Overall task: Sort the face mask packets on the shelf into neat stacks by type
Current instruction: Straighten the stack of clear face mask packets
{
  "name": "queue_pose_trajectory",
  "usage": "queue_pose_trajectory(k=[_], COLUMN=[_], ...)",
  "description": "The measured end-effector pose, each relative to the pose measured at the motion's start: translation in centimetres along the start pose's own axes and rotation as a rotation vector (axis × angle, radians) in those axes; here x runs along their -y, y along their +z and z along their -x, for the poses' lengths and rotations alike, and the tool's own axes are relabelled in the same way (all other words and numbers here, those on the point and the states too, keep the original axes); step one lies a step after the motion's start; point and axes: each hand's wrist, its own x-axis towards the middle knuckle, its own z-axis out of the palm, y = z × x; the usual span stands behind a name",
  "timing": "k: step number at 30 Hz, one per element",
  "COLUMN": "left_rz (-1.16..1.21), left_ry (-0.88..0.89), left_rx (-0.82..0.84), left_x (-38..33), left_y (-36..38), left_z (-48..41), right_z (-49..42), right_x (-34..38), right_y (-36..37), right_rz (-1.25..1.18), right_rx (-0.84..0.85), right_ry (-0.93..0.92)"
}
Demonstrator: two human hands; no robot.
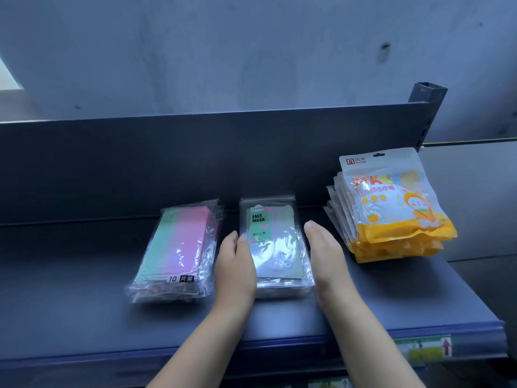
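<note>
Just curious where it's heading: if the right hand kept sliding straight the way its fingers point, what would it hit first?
Probably the shelf's back panel, sliding beside the FACE MASK stack; the right hand might graze that stack's far corner, depth is unclear.

Your left hand [236, 271] covers the left edge of the FACE MASK stack [277, 242]; right of it, shelf label [425, 350] print blurred, unreadable.

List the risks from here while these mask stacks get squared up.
1. The glossy FACE MASK stack, flanked by the left hand and right hand, may slip askew if squeezed.
2. The orange stack is fanned and uneven; a bump from the right hand could spill it.
3. The left hand lies close to the pink-green stack and may nudge it.
</note>
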Motion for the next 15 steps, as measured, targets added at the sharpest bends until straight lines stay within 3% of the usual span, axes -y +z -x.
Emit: queue_pose_trajectory(k=[5, 9, 11, 15], left_rz=[-0.094, -0.655, -0.848, -0.950], left_ry=[0.079, 0.399, 0.531, 0.643], left_rx=[0.033, 0.125, 0.143, 0.067], left_x=[0.2, -0.4, -1.2, -2.3], left_y=[0.3, -0.8, -1.6, -2.6], left_z=[0.1, -0.4, -0.4, -0.9], right_z=[0.2, 0.5, 0.7, 1.0], right_x=[-0.2, -0.1, 0.5, 1.8], right_y=[0.2, 0.4, 0.8, 1.7], right_rz=[0.198, 0.888, 1.099, 1.178], right_rx=[0.066, 0.081, 0.105, 0.115], right_ry=[-0.056, -0.358, -0.476, -0.558])
